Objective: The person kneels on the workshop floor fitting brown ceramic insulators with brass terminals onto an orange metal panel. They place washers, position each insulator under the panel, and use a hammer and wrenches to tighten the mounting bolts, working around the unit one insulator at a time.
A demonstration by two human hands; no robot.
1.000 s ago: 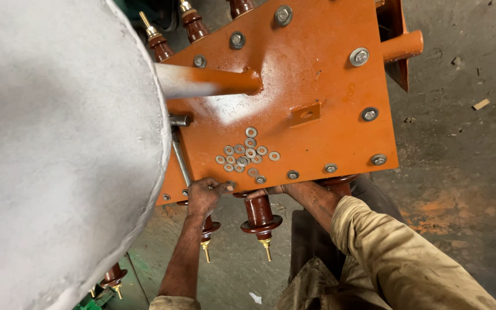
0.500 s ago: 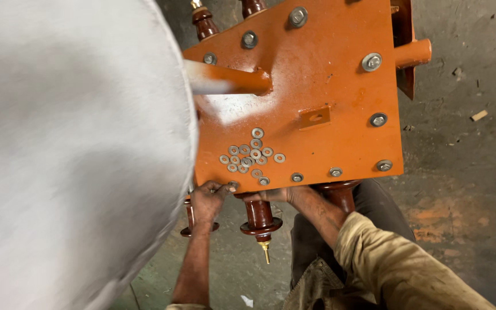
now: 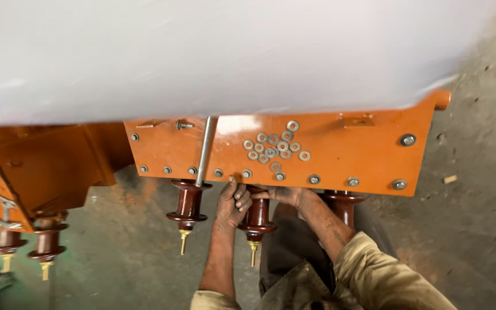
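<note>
Under the orange plate (image 3: 328, 155), both hands (image 3: 259, 198) curled around brown insulator (image 3: 257, 217)

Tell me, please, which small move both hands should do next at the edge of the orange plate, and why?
Probably seat a washer on the edge bolt. The left hand and right hand grip below the orange plate around the middle brown insulator, and loose washers lie just above.
</note>
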